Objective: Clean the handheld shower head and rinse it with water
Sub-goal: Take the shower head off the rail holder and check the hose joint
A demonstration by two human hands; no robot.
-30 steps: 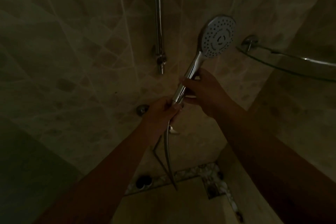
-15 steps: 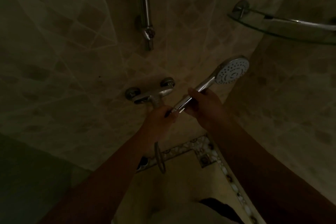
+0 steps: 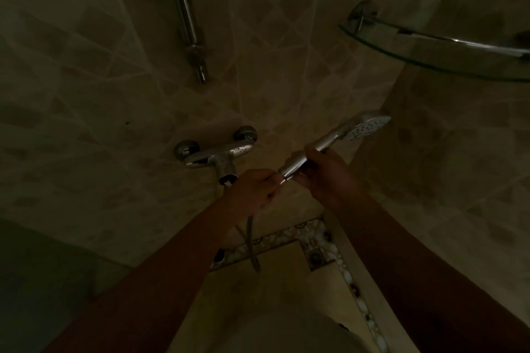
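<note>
In a dim tiled shower corner, my right hand (image 3: pixel 321 172) grips the chrome handle of the handheld shower head (image 3: pixel 364 127), whose white perforated face points right and slightly down. My left hand (image 3: pixel 252 190) is closed around the hose end where it joins the base of the handle. The metal hose (image 3: pixel 250 241) hangs down from my left hand in a loop toward the floor. The chrome mixer tap (image 3: pixel 218 153) sits on the wall just left of my left hand.
A vertical chrome slide rail (image 3: pixel 186 20) runs up the wall above the tap. A glass corner shelf (image 3: pixel 436 49) with a metal rail juts out at upper right. A pebble-mosaic border and a floor drain (image 3: pixel 315 258) lie below.
The shower head came down from raised and facing me to low and tilted rightward beside the tap. Both hands kept their grip; my view dropped toward the floor.
</note>
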